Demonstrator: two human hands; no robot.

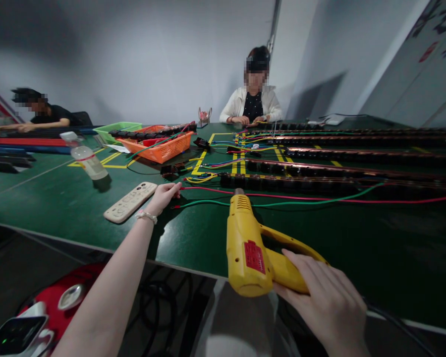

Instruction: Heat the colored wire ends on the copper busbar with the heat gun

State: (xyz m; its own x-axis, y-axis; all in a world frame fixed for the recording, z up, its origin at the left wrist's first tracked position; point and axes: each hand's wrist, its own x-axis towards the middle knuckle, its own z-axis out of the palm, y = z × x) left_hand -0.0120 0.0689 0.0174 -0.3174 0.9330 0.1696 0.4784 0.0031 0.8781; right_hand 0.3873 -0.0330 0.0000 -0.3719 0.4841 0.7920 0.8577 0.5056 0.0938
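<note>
My right hand [325, 292] is wrapped round the handle of a yellow heat gun [245, 243], whose metal nozzle points away from me over the table's near part. Its nozzle tip lies close to a red wire [301, 195] and a green wire [278, 204]. With fingers closed, my left hand [165, 196] pinches the left end of the red wire. Below that hand, the green wire's end with its small red terminal rests on the table. A phone in a cream case [132, 201] lies just left of my left hand.
Long dark copper-edged strips [319, 181] with coloured leads run across the green table [193, 238]. An orange basket [167, 148], a green basket [124, 128] and a plastic bottle [87, 158] stand at the left. One person [250, 106] sits opposite; another [44, 116] works far left.
</note>
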